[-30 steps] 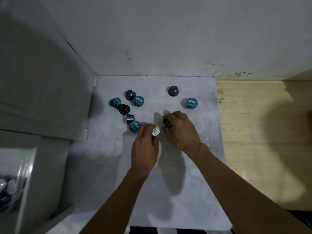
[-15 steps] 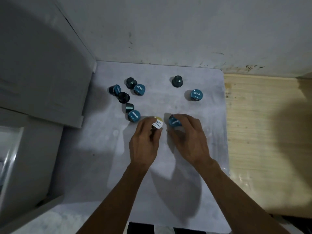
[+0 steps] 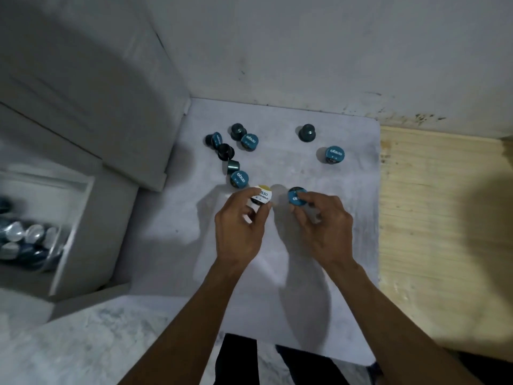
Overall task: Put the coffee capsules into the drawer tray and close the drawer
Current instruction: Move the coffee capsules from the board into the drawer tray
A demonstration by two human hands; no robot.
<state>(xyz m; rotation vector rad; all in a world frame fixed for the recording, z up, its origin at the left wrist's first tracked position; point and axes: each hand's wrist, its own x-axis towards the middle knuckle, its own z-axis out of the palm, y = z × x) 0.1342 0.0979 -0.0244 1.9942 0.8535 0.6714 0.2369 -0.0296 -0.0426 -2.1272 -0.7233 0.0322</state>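
My left hand (image 3: pixel 239 232) pinches a white-and-yellow capsule (image 3: pixel 261 195) just above the white cloth. My right hand (image 3: pixel 323 229) pinches a teal capsule (image 3: pixel 296 196) beside it. Several more teal capsules lie on the cloth behind: a cluster at the left around one label-up capsule (image 3: pixel 249 141), another label-up capsule (image 3: pixel 239 179) just left of my left hand, and two apart at the right, one dark (image 3: pixel 306 133) and one label-up (image 3: pixel 334 154). At the far left the open drawer tray (image 3: pixel 80 218) holds several capsules (image 3: pixel 25 240).
A white cabinet (image 3: pixel 91 101) rises at the left above the drawer. The white cloth (image 3: pixel 305 287) covers the counter; bare wood (image 3: pixel 438 218) lies to its right. A white wall stands behind.
Both hands have lifted their capsules off the cloth and drawn back toward me. The view has swung left, bringing the open drawer with capsules into sight.
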